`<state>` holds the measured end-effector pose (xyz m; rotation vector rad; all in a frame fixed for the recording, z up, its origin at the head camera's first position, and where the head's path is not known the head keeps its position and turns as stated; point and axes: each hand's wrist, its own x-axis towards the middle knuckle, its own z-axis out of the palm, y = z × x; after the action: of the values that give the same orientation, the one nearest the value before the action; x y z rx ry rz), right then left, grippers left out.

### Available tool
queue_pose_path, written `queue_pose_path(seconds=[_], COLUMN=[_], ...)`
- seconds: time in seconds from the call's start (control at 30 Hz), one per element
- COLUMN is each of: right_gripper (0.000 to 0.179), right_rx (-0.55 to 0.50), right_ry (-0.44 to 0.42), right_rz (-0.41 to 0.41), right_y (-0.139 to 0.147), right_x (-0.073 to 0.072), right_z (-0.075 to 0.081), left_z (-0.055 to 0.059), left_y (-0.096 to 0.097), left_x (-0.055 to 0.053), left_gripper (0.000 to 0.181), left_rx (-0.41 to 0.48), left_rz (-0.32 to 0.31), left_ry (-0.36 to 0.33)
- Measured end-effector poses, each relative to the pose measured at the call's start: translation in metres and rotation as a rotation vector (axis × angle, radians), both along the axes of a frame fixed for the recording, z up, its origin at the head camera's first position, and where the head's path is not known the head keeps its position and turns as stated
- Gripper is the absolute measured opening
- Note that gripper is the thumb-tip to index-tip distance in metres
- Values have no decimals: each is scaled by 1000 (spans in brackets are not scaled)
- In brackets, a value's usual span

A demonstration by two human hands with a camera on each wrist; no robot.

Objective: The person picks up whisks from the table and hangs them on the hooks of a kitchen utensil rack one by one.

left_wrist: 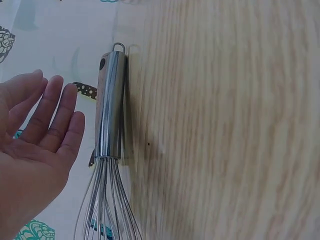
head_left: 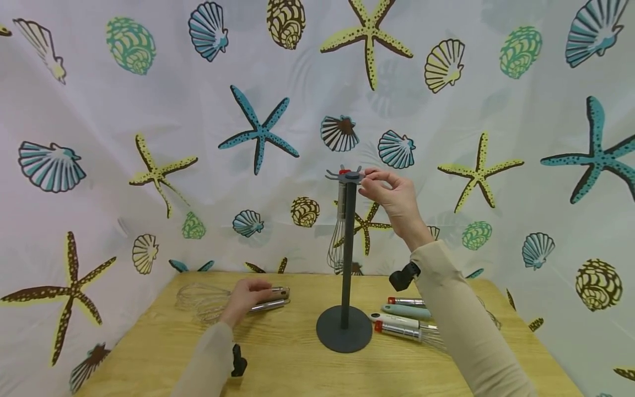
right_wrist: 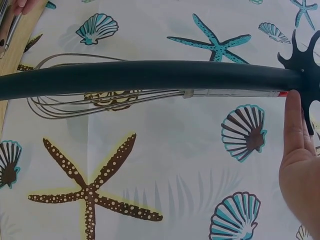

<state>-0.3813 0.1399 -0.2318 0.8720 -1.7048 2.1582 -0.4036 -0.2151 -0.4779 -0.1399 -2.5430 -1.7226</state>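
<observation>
Sleeves [head_left: 458, 309], stand base [head_left: 344, 341]: head-view only

Hanging whisk [head_left: 341, 203]: partly hidden behind the stand pole [head_left: 348, 253].
Steel-handled whisk [left_wrist: 111, 107]: wires cut by left wrist view's bottom edge.
Mint handle [head_left: 407, 311]: far end hidden by sleeve [head_left: 461, 309].

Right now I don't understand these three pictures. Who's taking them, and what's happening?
No robot here: someone is working with bare hands and wearing cameras. The wide picture is filmed from their head, the other two from their wrists. A dark hook stand stands on the wooden table. One hanging whisk is up there. The right hand is at the stand's top; whether it grips, I can't tell. The left hand holds nothing, beside two whisks. Four more tools lie on the right, partly hidden by a sleeve.
</observation>
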Motion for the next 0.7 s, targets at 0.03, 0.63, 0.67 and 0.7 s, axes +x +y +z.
queue_pose_path(seconds=[0.03, 0.63, 0.67, 0.7], right_gripper=[8, 10, 9, 9], right_rx=[-1, 3, 2, 1], right_ry=[-1, -3, -2, -2], right_rz=[-1, -10, -7, -7], right_y=[0, 0, 0, 0], right_x=[0, -2, -2, -2], right_z=[0, 0, 0, 0], left_z=[0, -6, -5, -4], left_y=[0, -9, -9, -9], left_x=[0, -5, -5, -4], left_gripper=[30, 31, 30, 30], left_rx=[-5, -173, -193, -211], left_rz=[-1, -29, -42, -55], left_ry=[0, -43, -43, -43])
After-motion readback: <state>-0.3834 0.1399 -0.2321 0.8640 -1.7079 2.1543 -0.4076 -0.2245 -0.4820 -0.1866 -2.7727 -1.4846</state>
